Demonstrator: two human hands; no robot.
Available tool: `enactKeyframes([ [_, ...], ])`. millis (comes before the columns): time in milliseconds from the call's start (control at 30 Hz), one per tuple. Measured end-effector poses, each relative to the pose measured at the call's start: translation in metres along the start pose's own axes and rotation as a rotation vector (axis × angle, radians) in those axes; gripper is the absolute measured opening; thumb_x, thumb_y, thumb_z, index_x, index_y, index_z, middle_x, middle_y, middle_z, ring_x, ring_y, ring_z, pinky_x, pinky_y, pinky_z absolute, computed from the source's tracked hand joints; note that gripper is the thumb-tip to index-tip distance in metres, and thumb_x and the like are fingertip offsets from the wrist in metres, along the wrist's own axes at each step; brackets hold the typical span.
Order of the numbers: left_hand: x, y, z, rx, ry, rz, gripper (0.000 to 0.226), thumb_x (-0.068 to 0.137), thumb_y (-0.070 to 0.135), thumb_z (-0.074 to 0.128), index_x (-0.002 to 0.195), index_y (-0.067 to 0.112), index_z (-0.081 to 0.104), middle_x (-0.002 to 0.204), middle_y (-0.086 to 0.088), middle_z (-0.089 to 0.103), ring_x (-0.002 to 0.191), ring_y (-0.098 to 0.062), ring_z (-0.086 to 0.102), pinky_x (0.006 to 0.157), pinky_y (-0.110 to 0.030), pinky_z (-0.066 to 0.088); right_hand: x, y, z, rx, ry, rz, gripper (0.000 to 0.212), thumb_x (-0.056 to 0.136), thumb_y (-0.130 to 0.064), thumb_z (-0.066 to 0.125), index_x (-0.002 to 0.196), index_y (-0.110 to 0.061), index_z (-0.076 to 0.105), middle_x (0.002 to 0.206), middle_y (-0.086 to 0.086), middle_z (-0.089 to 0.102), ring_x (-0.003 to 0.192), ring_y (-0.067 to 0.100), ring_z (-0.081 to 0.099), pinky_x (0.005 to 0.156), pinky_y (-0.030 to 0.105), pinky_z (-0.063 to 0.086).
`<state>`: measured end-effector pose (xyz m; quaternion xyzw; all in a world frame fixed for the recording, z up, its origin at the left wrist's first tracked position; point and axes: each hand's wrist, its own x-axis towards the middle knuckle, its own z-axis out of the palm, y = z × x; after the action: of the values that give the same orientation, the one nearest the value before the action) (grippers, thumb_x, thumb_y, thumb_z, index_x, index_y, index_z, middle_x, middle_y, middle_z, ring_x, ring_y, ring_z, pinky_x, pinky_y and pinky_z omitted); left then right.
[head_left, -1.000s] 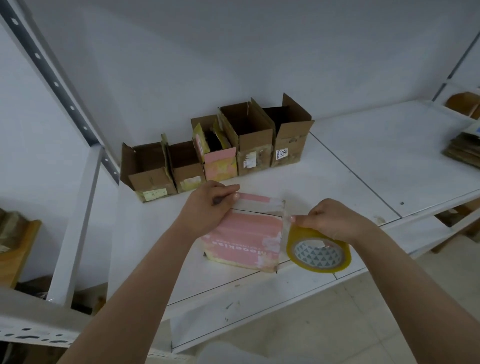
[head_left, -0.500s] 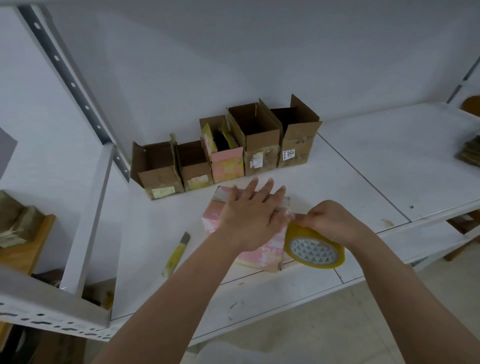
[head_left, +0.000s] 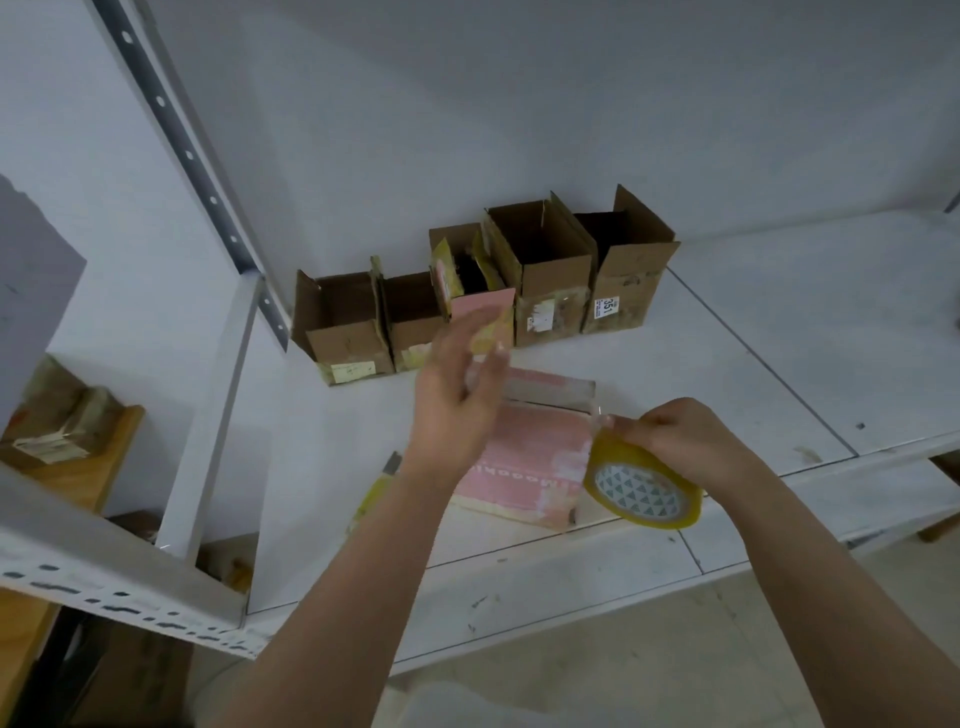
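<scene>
A pink closed carton (head_left: 535, 457) lies on the white shelf (head_left: 727, 384) near its front edge. My left hand (head_left: 457, 395) hovers over the carton's left end, fingers straight and blurred, holding nothing. My right hand (head_left: 675, 441) grips a yellow roll of clear tape (head_left: 641, 488) at the carton's right end. A strip of tape runs from the roll onto the carton's top edge.
Several open cardboard boxes (head_left: 540, 275) stand in a row at the back against the wall. A yellow-handled cutter (head_left: 379, 488) lies left of the carton, partly behind my left arm. A perforated metal upright (head_left: 182, 145) and a lower shelf rail (head_left: 104, 582) are on the left.
My left hand pressed flat along the carton's top, then lifted off and swung toward the left. The right hand kept hold of the tape roll at the right end.
</scene>
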<state>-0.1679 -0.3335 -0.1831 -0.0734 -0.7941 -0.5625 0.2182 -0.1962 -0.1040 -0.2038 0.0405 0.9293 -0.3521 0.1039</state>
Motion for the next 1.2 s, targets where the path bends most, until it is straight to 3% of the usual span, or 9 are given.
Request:
enactKeyframes([
  [133, -0.005, -0.036, -0.042, 0.247, 0.340, -0.250, 0.027, 0.097, 0.023, 0.048, 0.122, 0.026, 0.059, 0.125, 0.003, 0.057, 0.107, 0.001, 0.054, 0.093, -0.024, 0.049, 0.000, 0.000, 0.000, -0.003, -0.001, -0.012, 0.054, 0.081, -0.059, 0.064, 0.061, -0.009, 0.072, 0.060, 0.008, 0.068, 0.056, 0.020, 0.067, 0.064, 0.035, 0.055],
  [300, -0.048, -0.101, -0.052, 0.961, -0.339, -0.833, 0.054, 0.098, 0.022, 0.041, 0.143, -0.007, 0.033, 0.147, -0.029, 0.032, 0.138, -0.043, 0.026, 0.113, -0.045, 0.028, 0.000, -0.004, 0.000, -0.007, -0.006, -0.008, 0.052, 0.081, -0.058, 0.065, 0.061, -0.010, 0.072, 0.059, 0.006, 0.068, 0.055, 0.021, 0.068, 0.065, 0.036, 0.056],
  [367, -0.059, -0.108, -0.041, 1.170, -0.450, -0.799, 0.053, 0.098, 0.011, 0.034, 0.147, -0.005, 0.028, 0.148, -0.034, 0.029, 0.141, -0.045, 0.021, 0.114, -0.042, 0.027, 0.000, -0.005, 0.000, -0.011, -0.006, -0.007, 0.051, 0.081, -0.057, 0.065, 0.060, -0.011, 0.072, 0.058, 0.005, 0.068, 0.055, 0.020, 0.068, 0.064, 0.035, 0.056],
  [500, -0.054, -0.108, -0.042, 1.264, -0.397, -0.645, 0.045, 0.096, -0.001, 0.034, 0.135, 0.009, 0.051, 0.131, -0.024, 0.053, 0.125, -0.035, 0.049, 0.095, -0.033, 0.046, 0.000, -0.006, 0.000, -0.015, -0.005, -0.004, 0.049, 0.082, -0.057, 0.065, 0.062, -0.013, 0.072, 0.059, 0.004, 0.068, 0.055, 0.019, 0.067, 0.063, 0.032, 0.054],
  [600, -0.054, -0.100, -0.056, 1.122, -0.274, -0.659, 0.026, 0.093, 0.004, 0.042, 0.108, 0.004, 0.064, 0.110, -0.017, 0.067, 0.100, -0.032, 0.062, 0.081, -0.034, 0.047, -0.002, -0.005, -0.001, 0.010, -0.008, 0.010, 0.047, 0.082, -0.057, 0.064, 0.063, -0.014, 0.072, 0.060, 0.003, 0.069, 0.056, 0.018, 0.068, 0.062, 0.030, 0.053],
  [667, -0.052, -0.087, -0.065, 0.901, -0.083, -0.610, 0.011, 0.094, 0.010, 0.046, 0.095, 0.006, 0.056, 0.093, -0.014, 0.065, 0.078, -0.028, 0.058, 0.062, -0.033, 0.041, -0.003, -0.004, 0.000, 0.024, -0.021, 0.011, 0.048, 0.082, -0.059, 0.064, 0.064, -0.015, 0.072, 0.060, 0.002, 0.069, 0.056, 0.017, 0.068, 0.059, 0.028, 0.052],
  [800, -0.012, -0.029, -0.058, 0.423, 0.209, -0.300, 0.012, 0.098, 0.009, 0.041, 0.106, 0.014, 0.048, 0.077, 0.006, 0.053, 0.070, -0.007, 0.055, 0.053, -0.020, 0.037, -0.004, -0.003, -0.001, 0.030, -0.024, 0.018, 0.052, 0.080, -0.061, 0.064, 0.062, -0.014, 0.071, 0.058, 0.001, 0.068, 0.054, 0.016, 0.067, 0.054, 0.025, 0.049],
  [1067, 0.035, 0.046, 0.041, -0.040, -0.583, -0.243, 0.045, 0.104, 0.036, 0.039, 0.073, 0.012, 0.062, 0.049, 0.003, 0.056, 0.039, -0.011, 0.048, 0.041, -0.019, 0.039, -0.009, 0.001, -0.009, 0.138, -0.151, 0.002, 0.054, 0.080, -0.059, 0.065, 0.076, -0.005, 0.073, 0.072, 0.008, 0.073, 0.064, 0.021, 0.071, 0.066, 0.032, 0.055],
  [1200, 0.027, 0.015, 0.059, -0.003, -0.533, -0.271, 0.049, 0.103, 0.038, 0.041, 0.065, 0.012, 0.056, 0.043, 0.004, 0.052, 0.031, -0.007, 0.042, 0.037, -0.016, 0.034, -0.017, 0.019, -0.023, 0.380, -0.289, -0.070, 0.014, 0.088, -0.028, 0.067, 0.089, -0.016, 0.075, 0.086, 0.004, 0.074, 0.086, 0.025, 0.070, 0.071, 0.027, 0.050],
])
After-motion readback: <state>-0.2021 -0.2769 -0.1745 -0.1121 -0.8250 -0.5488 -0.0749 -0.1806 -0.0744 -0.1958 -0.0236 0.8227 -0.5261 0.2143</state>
